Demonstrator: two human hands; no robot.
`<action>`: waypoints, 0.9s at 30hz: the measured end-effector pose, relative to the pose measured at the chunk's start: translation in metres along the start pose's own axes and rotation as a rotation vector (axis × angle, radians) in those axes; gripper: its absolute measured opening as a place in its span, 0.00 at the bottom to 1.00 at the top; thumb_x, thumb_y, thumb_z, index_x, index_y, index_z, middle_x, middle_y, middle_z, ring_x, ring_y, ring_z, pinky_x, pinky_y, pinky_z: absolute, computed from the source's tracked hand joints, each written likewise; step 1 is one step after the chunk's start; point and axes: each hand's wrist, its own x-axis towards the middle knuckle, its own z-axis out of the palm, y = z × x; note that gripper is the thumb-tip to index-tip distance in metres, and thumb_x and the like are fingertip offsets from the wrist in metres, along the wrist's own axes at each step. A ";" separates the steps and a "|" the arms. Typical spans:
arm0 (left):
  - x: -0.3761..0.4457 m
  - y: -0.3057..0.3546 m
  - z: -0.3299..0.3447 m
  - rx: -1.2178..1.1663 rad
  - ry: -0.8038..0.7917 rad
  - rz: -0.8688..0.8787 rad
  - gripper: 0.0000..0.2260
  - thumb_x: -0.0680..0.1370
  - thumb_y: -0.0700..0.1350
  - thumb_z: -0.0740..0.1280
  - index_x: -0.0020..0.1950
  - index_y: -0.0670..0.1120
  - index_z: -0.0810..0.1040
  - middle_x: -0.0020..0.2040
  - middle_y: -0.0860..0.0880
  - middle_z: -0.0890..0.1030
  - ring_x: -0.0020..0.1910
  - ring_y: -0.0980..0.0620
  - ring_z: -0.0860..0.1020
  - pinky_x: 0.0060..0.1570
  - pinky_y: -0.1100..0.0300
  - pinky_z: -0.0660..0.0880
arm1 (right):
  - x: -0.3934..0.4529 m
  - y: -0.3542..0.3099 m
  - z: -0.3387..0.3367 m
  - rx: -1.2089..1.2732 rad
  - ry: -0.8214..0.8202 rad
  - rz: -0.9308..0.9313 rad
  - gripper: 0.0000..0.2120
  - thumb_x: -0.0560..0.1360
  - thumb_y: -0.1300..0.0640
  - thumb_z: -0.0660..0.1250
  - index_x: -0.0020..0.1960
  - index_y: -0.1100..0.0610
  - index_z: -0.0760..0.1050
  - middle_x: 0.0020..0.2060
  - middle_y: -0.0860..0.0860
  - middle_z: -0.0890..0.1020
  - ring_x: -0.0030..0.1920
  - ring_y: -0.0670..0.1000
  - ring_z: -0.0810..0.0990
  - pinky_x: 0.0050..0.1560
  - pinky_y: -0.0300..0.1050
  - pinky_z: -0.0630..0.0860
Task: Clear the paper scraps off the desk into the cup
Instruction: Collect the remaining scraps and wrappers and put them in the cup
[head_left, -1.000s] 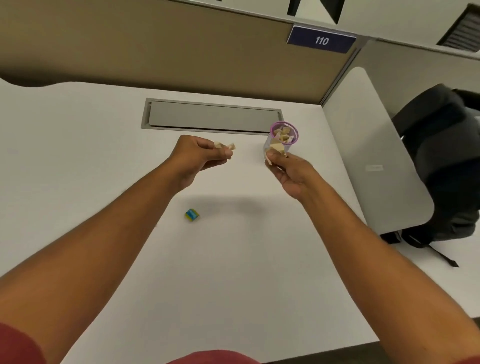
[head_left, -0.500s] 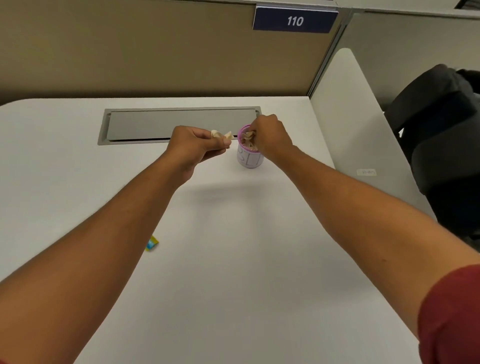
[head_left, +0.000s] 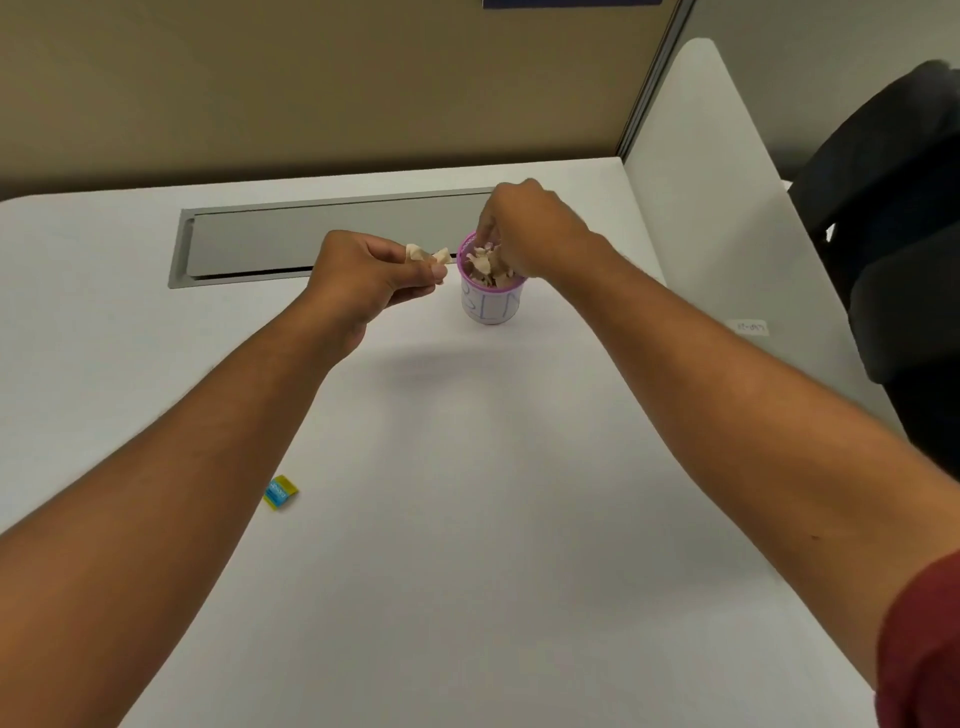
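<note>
A small white cup (head_left: 491, 305) with a purple rim and blue writing stands upright on the white desk (head_left: 467, 519), filled with beige paper scraps (head_left: 482, 266). My right hand (head_left: 530, 228) hovers over the cup's mouth with its fingertips down among the scraps; whether it grips any is hidden. Just left of the cup, my left hand (head_left: 371, 275) is closed on a few beige paper scraps (head_left: 427, 254) that stick out above its fingers.
A small yellow and blue wrapper (head_left: 280, 491) lies on the desk near my left forearm. A grey cable hatch (head_left: 311, 239) is set into the desk behind the hands. A white side panel (head_left: 727, 208) borders the right, with a dark bag (head_left: 909, 234) beyond it.
One second ago my right hand held the cup in the air; the cup now stands on the desk and the hand has moved above its mouth. My left hand keeps its scraps.
</note>
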 end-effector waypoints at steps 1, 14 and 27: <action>0.001 0.002 0.002 0.005 -0.001 0.002 0.04 0.72 0.37 0.80 0.43 0.42 0.87 0.50 0.42 0.87 0.47 0.44 0.88 0.55 0.53 0.85 | -0.001 -0.001 -0.002 0.015 0.015 0.013 0.17 0.69 0.58 0.81 0.57 0.55 0.85 0.54 0.57 0.84 0.45 0.57 0.83 0.47 0.50 0.81; 0.014 0.004 0.010 0.102 -0.019 0.036 0.07 0.71 0.37 0.81 0.46 0.39 0.88 0.50 0.38 0.87 0.46 0.43 0.88 0.55 0.51 0.85 | -0.014 -0.003 0.005 0.183 0.085 0.058 0.11 0.74 0.58 0.76 0.56 0.57 0.86 0.52 0.55 0.87 0.50 0.55 0.85 0.55 0.46 0.82; 0.052 0.022 0.071 0.794 -0.107 0.282 0.17 0.71 0.45 0.81 0.56 0.38 0.88 0.52 0.40 0.86 0.55 0.43 0.83 0.43 0.58 0.75 | -0.161 0.004 0.142 0.547 0.358 0.057 0.09 0.81 0.58 0.67 0.59 0.58 0.82 0.53 0.54 0.82 0.56 0.56 0.79 0.60 0.49 0.75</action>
